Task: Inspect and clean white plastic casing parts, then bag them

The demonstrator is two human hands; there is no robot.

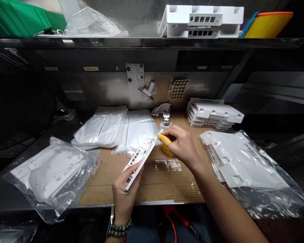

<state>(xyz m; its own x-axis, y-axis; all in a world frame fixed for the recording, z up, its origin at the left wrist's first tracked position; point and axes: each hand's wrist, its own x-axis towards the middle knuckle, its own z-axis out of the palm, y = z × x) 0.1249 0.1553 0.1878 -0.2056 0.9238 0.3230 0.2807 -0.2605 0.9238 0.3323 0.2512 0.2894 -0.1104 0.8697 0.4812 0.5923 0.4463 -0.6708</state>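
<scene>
A white plastic part (143, 156) with a row of small openings is tilted above the cardboard-covered table. My left hand (126, 185) grips its lower end, fingers wrapped round both sides. At the upper end is my right hand (179, 143), with a yellow covering on one finger; its fingers are pinched together at the part's tip. Just behind my right hand stands a small bottle (166, 122) with a metal top. A yellow round object (167, 150) lies under the right hand, partly hidden.
Stacks of clear bags (103, 126) lie behind on the left. Bagged white parts (55, 168) are at left, more white parts (243, 162) at right, and a stack of white housings (215, 114) at back right. A metal shelf (142, 43) crosses above.
</scene>
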